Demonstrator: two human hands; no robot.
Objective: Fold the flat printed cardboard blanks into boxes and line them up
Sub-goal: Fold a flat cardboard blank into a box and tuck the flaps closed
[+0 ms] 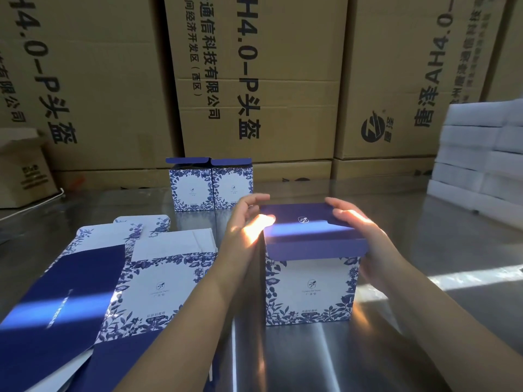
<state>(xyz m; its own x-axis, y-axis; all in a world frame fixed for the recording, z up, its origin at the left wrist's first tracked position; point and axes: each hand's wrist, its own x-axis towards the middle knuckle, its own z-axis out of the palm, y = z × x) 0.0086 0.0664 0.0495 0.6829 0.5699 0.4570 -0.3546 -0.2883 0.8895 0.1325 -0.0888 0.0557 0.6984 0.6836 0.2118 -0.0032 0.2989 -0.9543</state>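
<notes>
1. The box [311,290] stands upright on the tabletop [424,349], right of centre, with its printed front towards the camera. It sits between the two grips.
2. The dark blue lid [305,222] is folded down over the top of the box. Its front flap hangs over the upper front edge.
3. The left grip [249,222] is at the upper left edge of the box. The palm faces the box wall and the fingers are loosely curved above the rear left corner of the lid. It is open and clasps nothing. Firm contact with the lid cannot be confirmed because of sun glare.
4. The right grip [359,230] is at the upper right edge of the box. The fingers lie nearly straight across the right side of the lid and rest on it. The grip is open, not curled round the box.
5. Two folded boxes [210,188] stand side by side at the rear of the tabletop, touching each other, well apart from the grips.
6. Flat blanks [152,278] lie in an overlapping pile to the left, beside the left forearm.
7. Brown cartons [254,80] form the background. A stack of white blocks [481,154] stands at the far right.
</notes>
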